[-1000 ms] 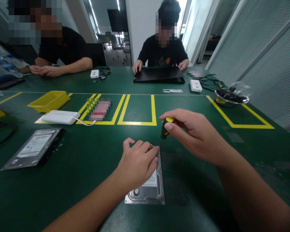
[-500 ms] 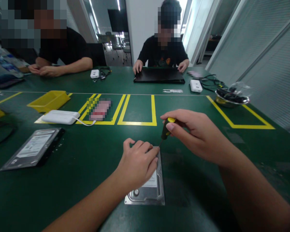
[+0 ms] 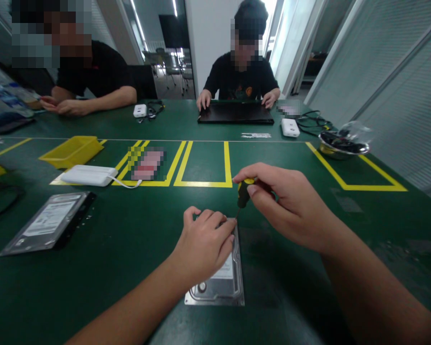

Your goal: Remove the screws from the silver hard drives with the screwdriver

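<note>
Hard drive: a silver hard drive (image 3: 219, 282) is lying flat on the green table (image 3: 129, 258), near the front edge and in the middle of the view, its far half hidden under a hand.
Left hand: the left hand (image 3: 203, 244) is pressing down on the far end of the drive, fingers curled over its top, closed against the casing.
Right hand: the right hand (image 3: 287, 203) is pinching a screwdriver (image 3: 242, 194) between thumb and fingertips, clamped on its handle.
Screwdriver: black handle with a yellow cap, standing nearly upright, its thin tip meeting the far right corner of the drive, just beside the left fingers.
Second drive: another hard drive (image 3: 48, 223) is sitting well to the left on the table, label up.
White box: a flat white device (image 3: 89, 175) with a cable is lying beyond it, next to a yellow tray (image 3: 72, 151).
Tape: yellow tape rectangles (image 3: 204, 183) are marking the table behind the hands.
Bowl: a metal bowl (image 3: 343, 148) holding dark items is sitting far right.
Others: two people in black are sitting across the table; one has both hands on a black laptop (image 3: 235, 112).
</note>
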{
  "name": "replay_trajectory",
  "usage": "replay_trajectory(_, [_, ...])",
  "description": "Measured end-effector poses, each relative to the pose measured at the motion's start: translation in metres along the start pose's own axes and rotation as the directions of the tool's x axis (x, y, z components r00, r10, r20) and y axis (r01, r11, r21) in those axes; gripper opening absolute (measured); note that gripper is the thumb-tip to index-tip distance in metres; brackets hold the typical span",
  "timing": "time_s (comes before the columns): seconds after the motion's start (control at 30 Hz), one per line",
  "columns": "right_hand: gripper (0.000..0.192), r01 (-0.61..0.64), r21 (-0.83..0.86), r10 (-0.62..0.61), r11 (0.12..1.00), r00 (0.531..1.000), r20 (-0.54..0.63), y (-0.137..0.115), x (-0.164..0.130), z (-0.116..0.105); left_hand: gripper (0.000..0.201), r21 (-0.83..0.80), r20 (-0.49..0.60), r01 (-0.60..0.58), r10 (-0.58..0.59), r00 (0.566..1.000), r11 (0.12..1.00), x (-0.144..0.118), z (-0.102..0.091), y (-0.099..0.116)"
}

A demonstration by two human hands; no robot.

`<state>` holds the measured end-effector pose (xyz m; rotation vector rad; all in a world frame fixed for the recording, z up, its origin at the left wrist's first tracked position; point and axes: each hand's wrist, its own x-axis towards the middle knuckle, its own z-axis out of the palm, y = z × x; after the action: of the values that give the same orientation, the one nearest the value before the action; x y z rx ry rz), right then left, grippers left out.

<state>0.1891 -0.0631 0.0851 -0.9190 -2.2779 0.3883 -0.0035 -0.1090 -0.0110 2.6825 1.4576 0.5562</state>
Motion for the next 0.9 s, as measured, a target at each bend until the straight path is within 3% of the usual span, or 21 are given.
replay_trajectory(0.17, [0.02,0.046,0.033,-0.045,0.998,0.999,-0.016,-0.002,0.0,0.002,0.026,0.013,-0.023,-0.026,0.026,0.999,1.0,0.0,0.001,0.0])
replay_trajectory(0.33, [0.019,0.015,-0.08,-0.02,0.997,0.998,-0.065,0.001,0.001,0.003,0.023,0.141,-0.072,-0.061,0.072,0.995,0.988,-0.001,0.002,0.008])
replay_trajectory(0.43, [0.018,0.018,-0.132,-0.028,0.991,0.996,-0.079,0.001,0.002,0.001,0.015,0.191,0.048,-0.148,0.141,0.989,0.97,0.001,-0.003,0.018])
replay_trajectory(0.57, [0.019,0.028,-0.144,-0.036,0.989,0.998,-0.054,-0.001,0.0,-0.003,0.005,0.113,0.23,-0.29,0.259,0.938,0.95,0.009,-0.01,0.032])
replay_trajectory(0.9, [0.019,0.037,-0.07,-0.036,0.997,0.999,0.016,-0.011,-0.004,-0.007,0.01,0.019,0.288,-0.317,0.299,0.91,0.948,0.016,0.005,0.028])
